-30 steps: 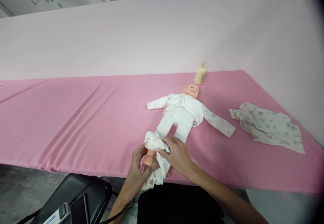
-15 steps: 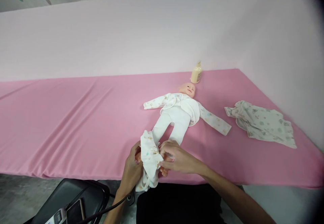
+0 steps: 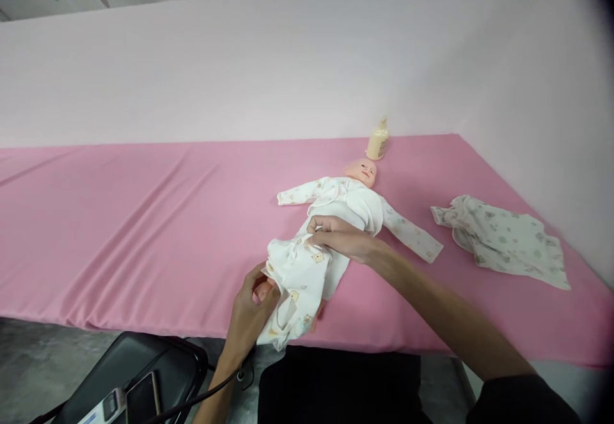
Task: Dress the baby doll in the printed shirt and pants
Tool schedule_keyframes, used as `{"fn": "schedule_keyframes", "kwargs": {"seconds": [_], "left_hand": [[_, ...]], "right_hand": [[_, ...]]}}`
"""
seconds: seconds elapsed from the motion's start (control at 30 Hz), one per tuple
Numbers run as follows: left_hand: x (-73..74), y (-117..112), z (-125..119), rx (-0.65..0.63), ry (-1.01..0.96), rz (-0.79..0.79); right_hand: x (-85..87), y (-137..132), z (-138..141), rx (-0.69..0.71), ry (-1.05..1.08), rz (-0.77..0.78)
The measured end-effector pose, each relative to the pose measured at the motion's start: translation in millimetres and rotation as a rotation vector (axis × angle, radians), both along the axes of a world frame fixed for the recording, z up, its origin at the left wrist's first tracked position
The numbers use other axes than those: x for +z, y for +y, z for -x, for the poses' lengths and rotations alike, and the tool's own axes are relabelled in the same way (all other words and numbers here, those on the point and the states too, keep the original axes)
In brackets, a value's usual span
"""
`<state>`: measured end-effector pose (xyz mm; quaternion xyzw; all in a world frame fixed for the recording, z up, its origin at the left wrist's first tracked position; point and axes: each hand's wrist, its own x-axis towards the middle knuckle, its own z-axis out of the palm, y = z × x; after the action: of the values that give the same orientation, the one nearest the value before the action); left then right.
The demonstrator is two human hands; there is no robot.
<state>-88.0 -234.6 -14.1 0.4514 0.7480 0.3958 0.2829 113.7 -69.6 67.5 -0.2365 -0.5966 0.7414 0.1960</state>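
A baby doll (image 3: 363, 172) lies on its back on a pink-covered table (image 3: 158, 238), its feet toward me. It wears a white patterned top (image 3: 330, 187), open at the front, with the sleeves spread. White printed baby pants (image 3: 300, 277) are drawn partly over one of its legs, with loose cloth hanging at the table's front edge. My left hand (image 3: 252, 306) is closed round the doll's foot (image 3: 263, 290) at the pants' cuff. With pinched fingers, my right hand (image 3: 338, 237) holds the upper edge of the pants over the doll's thighs. The doll's other foot is mostly hidden behind the cloth.
A pale yellow pump bottle (image 3: 378, 141) stands behind the doll's head. Another printed baby garment (image 3: 508, 242) lies flat at the right. White walls (image 3: 230, 78) border the table's back and right side. A black chair (image 3: 153, 353) with a phone (image 3: 142, 398) on it stands front left.
My right hand has moved up from the doll's feet to its thighs, pulling the pants' cloth up the leg. My left hand stays at the foot. The view has shifted slightly.
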Motion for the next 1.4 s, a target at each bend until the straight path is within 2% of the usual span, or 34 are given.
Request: {"fn": "schedule_keyframes", "kwargs": {"seconds": [0.07, 0.17, 0.23, 0.3, 0.4, 0.53, 0.63, 0.8, 0.93, 1.03, 1.2, 1.3, 1.4], "left_hand": [[8.3, -11, -3, 0.023, 0.072, 0.006], [29.1, -28, -13, 0.032, 0.122, -0.091], [44.5, -32, -25, -0.017, 0.077, -0.097], [55.6, -28, -39, -0.046, 0.004, -0.005], [60.3, -17, -52, -0.001, -0.17, 0.087], [60.5, -6, -39, 0.113, -0.48, -0.052], [70.9, -3, -21, 0.172, -0.716, -0.145], [100.0, 6, -9, 0.166, -0.814, -0.063], [114.3, 14, -5, 0.053, -0.882, 0.018], [112.2, 13, 2, -0.038, -0.868, 0.062], [88.6, 2, 7, -0.165, -0.786, 0.201], [79.5, 1, 4, -0.136, -0.752, 0.223], [78.7, 7, -2, -0.092, -0.699, 0.207]], "right_hand": [[7.0, 4, 2, 0.047, -0.061, -0.055], [12.9, 4, 7, 0.081, -0.101, -0.103], [15.8, 2, 12, 0.085, -0.103, -0.122], [19.2, 0, 17, 0.084, -0.101, -0.145], [24.2, -1, 20, 0.094, -0.097, -0.181], [24.9, 6, 15, 0.103, -0.117, -0.174], [18.8, 14, 8, 0.163, -0.138, -0.1], [4.4, 25, 7, 0.263, -0.189, 0.103], [0.6, 28, 7, 0.351, -0.166, 0.187], [0.3, 30, 3, 0.319, -0.052, 0.17], [-12.8, 29, 1, 0.228, 0.112, 0.243], [-23.3, 27, 3, 0.236, 0.146, 0.309], [-28.3, 23, 6, 0.265, 0.147, 0.321]]}}
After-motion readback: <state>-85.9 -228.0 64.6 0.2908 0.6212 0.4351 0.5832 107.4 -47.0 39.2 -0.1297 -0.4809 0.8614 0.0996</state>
